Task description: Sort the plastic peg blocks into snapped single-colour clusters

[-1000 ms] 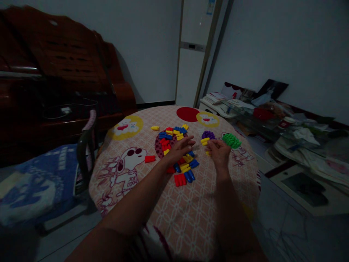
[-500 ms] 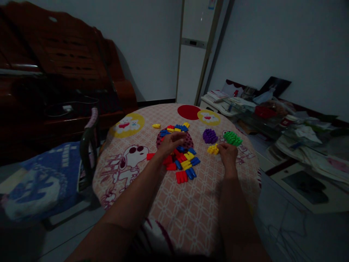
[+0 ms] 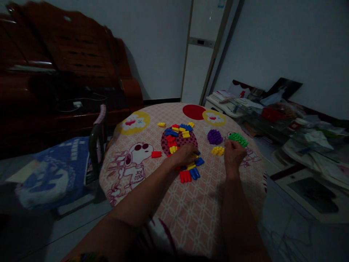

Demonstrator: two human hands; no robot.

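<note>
My left hand [image 3: 187,154] reaches down into a loose pile of red, blue and yellow plastic toy blocks, its fingers bent and pressed together; whatever they grip is hidden beneath it. A red block [image 3: 185,177] and a blue block [image 3: 195,173] lie just in front of that hand. To the right, my right hand [image 3: 235,154] is closed with thumb and fingertips together, and I cannot make out anything in it. Beside its fingertips lies a yellow cluster of blocks [image 3: 218,150]. Behind are a purple cluster [image 3: 215,137] and a green cluster [image 3: 238,139].
A patterned cloth covers the round table [image 3: 169,214]. A single red block [image 3: 156,154] and a yellow block [image 3: 161,124] lie apart at the left. A chair with a blue cover [image 3: 60,171] stands left of the table; a cluttered glass-topped cabinet [image 3: 261,120] stands at the right.
My right hand set a yellow block down at the yellow cluster and drew slightly away. My left hand lifted toward the back of the pile, then came down onto the near blocks. The view shifted slightly.
</note>
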